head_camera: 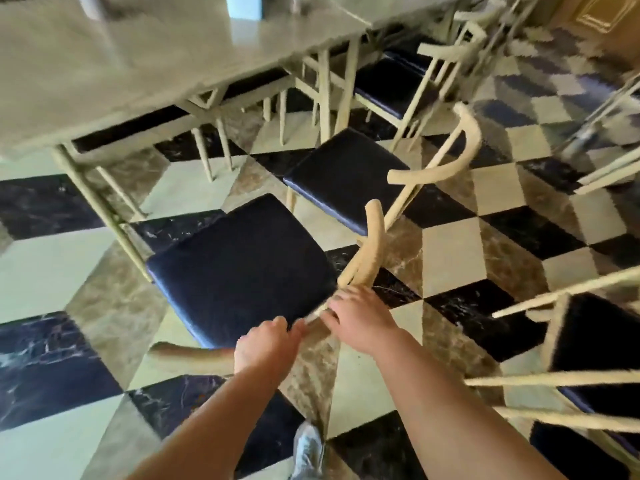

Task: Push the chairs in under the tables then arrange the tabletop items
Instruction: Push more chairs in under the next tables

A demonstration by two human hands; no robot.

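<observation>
While both hands sit on the curved back rail of the near chair (242, 265), the step in hand looks like the chair-pushing part of the task, tabletop items not yet touched. Left hand (265, 346) grips the rail at its near-left bend, fingers curled over the wood. Right hand (360, 322) lies just beside it on the rail's middle, fingers bent over the top; how tightly it holds is hard to tell through the blur. That chair stands clear of the worktop (138, 64), dark seat facing it, front edge of the seat near the worktop's near leg but not under it. A second chair (346, 174) stands just to the far right, also pulled out, its seat corner close to the first. More chairs show farther right and at the right edge.

Next move, judging by this: a straight push away toward the far left, seat sliding between the worktop legs, keeping clear of the near leg and the second chair. Pale box (244, 6) on the worktop's far side waits for later.
</observation>
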